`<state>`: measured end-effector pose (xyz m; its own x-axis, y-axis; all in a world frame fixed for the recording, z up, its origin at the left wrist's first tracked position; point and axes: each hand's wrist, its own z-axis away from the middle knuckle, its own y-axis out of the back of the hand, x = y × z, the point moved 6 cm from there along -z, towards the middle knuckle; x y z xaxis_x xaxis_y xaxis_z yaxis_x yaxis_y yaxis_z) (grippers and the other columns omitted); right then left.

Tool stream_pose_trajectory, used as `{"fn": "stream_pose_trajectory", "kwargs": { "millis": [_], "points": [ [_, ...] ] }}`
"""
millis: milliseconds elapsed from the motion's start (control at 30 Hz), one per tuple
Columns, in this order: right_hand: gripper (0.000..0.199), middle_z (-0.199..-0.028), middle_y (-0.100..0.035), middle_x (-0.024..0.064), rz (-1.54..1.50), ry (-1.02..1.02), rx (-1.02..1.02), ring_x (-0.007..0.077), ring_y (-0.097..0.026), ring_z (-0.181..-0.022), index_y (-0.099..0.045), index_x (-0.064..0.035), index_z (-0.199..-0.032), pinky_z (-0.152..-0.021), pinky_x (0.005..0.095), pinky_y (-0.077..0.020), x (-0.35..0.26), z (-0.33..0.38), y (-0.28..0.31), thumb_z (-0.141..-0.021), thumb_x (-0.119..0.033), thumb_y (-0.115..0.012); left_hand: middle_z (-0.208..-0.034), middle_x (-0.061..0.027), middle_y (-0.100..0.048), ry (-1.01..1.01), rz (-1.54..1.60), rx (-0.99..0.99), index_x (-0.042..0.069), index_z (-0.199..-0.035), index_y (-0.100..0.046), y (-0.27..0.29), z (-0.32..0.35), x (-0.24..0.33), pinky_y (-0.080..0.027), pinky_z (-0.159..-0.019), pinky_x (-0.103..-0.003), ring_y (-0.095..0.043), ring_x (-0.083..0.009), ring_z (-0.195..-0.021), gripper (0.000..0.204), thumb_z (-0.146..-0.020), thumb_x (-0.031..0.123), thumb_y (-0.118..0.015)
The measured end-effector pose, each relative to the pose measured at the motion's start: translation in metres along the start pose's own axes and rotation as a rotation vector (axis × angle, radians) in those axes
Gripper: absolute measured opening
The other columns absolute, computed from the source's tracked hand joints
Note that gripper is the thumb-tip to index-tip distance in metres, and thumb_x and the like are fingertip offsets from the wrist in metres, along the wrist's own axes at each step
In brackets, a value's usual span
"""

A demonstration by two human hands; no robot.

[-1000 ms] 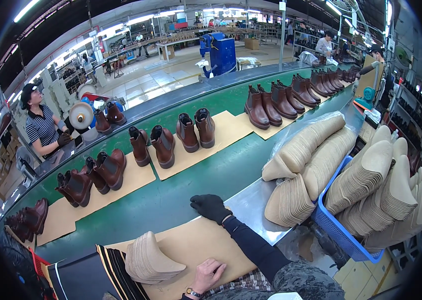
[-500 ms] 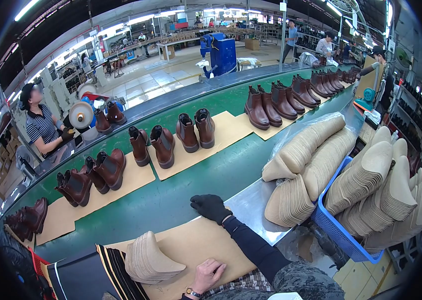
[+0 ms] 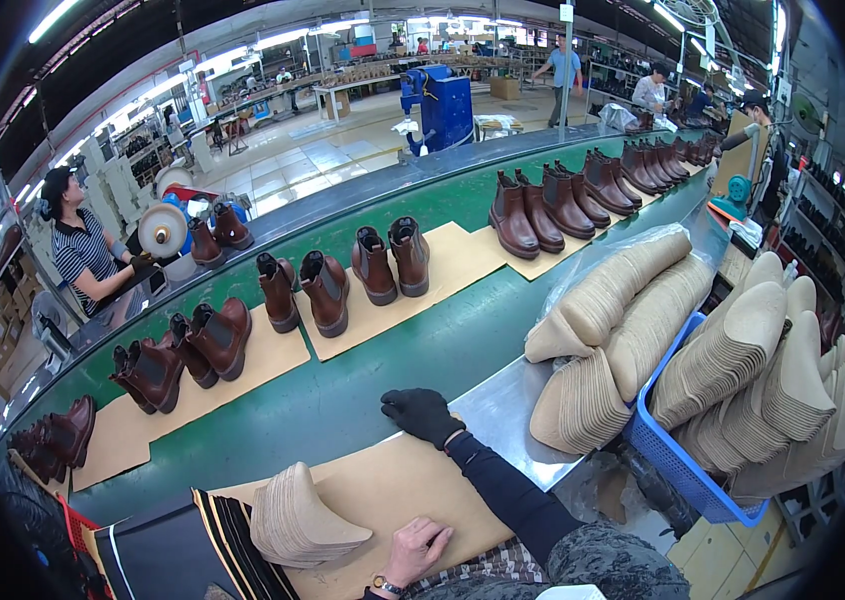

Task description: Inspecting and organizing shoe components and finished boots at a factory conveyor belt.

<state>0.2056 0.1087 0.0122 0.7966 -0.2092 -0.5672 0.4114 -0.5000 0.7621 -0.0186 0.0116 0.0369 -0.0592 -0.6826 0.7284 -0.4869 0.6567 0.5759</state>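
My left hand (image 3: 418, 550), bare with a watch at the wrist, rests on a sheet of tan cardboard (image 3: 403, 480), fingers loosely bent and holding nothing. Just left of it lies a fanned stack of beige insoles (image 3: 303, 520). Farther forward, my right hand (image 3: 423, 415) wears a black glove and lies at the cardboard's far edge, beside the green conveyor belt (image 3: 343, 400). Its fingers extend to the left with nothing visible in them; their undersides are hidden. Pairs of brown ankle boots (image 3: 326, 295) stand beyond on cardboard sheets along the belt.
Right of my arm, more insole stacks (image 3: 583, 400) lie on a metal surface (image 3: 503, 400), and others fill a blue basket (image 3: 698, 480). Black strips with yellow edges (image 3: 238, 545) lie at left. Across the belt a person in stripes (image 3: 83, 250) stands near a polishing wheel (image 3: 163, 230).
My hands, the insoles and the boots have stayed put. The person across the belt has shifted posture, and a distant person in blue has turned with an arm out.
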Motion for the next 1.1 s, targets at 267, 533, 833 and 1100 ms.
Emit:
{"fn": "stream_pose_trajectory", "kwargs": {
  "millis": [267, 533, 833, 1100],
  "points": [
    [0.022, -0.085, -0.070, 0.0124, -0.003, 0.012, 0.005, 0.0339, -0.067, -0.080, -0.067, -0.0179, -0.101, -0.070, 0.0481, -0.0515, -0.0011, 0.0001, 0.0019, -0.090, -0.035, -0.059, -0.069, -0.0096, -0.060, 0.010, -0.009, -0.013, 0.004, -0.077, -0.066, -0.0012, 0.0010, -0.0022, -0.049, -0.059, -0.037, -0.060, -0.0281, -0.064, 0.012, -0.083, 0.012, -0.071],
    [0.023, -0.086, -0.070, 0.0128, 0.008, -0.010, -0.022, 0.0344, -0.067, -0.081, -0.067, -0.0177, -0.103, -0.071, 0.0480, -0.0515, -0.0020, -0.0002, 0.0021, -0.090, -0.035, -0.059, -0.069, -0.0097, -0.060, 0.002, -0.003, -0.006, 0.004, -0.077, -0.066, -0.0006, 0.0014, -0.0021, -0.049, -0.059, -0.037, -0.060, -0.0280, -0.064, 0.011, -0.083, 0.012, -0.071],
    [0.023, -0.087, -0.070, 0.0135, -0.008, -0.010, -0.023, 0.0346, -0.067, -0.083, -0.067, -0.0175, -0.103, -0.072, 0.0482, -0.0511, -0.0017, 0.0003, 0.0025, -0.090, -0.035, -0.058, -0.069, -0.0098, -0.060, 0.006, 0.000, -0.012, 0.004, -0.078, -0.066, -0.0011, 0.0014, -0.0018, -0.049, -0.059, -0.037, -0.060, -0.0278, -0.065, 0.011, -0.083, 0.012, -0.071],
    [0.021, -0.084, -0.069, 0.0127, -0.012, 0.019, 0.031, 0.0347, -0.067, -0.079, -0.067, -0.0173, -0.100, -0.069, 0.0485, -0.0510, -0.0010, 0.0010, 0.0024, -0.090, -0.035, -0.059, -0.070, -0.0096, -0.061, 0.013, 0.003, -0.013, 0.004, -0.077, -0.066, -0.0010, 0.0015, -0.0023, -0.049, -0.059, -0.037, -0.061, -0.0279, -0.065, 0.012, -0.084, 0.012, -0.070]
  ]
}}
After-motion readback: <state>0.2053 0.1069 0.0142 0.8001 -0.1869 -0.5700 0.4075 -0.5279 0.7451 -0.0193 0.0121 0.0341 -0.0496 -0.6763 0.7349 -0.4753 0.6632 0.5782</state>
